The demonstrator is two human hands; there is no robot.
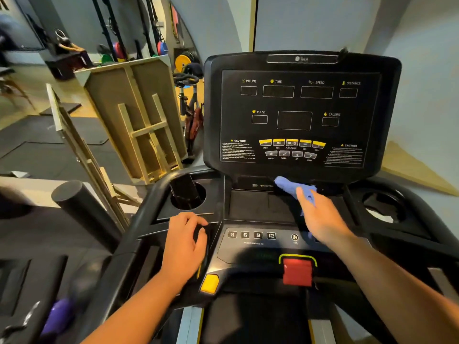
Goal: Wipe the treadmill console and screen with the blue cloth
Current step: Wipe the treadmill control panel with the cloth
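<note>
The black treadmill console (250,247) fills the middle of the view, with its dark screen panel (298,115) standing upright above. My right hand (320,217) holds the blue cloth (290,186), pressing it onto the recessed shelf just under the screen. The cloth's bunched end sticks out to the left beyond my fingers. My left hand (185,242) is wrapped around a black grip on the console's left side.
A red safety key (297,271) and a yellow button (210,283) sit at the console's near edge. Cup holders (188,194) (383,207) flank the shelf. Wooden frames (139,115), an exercise bike (191,115) and weight plates stand at the left.
</note>
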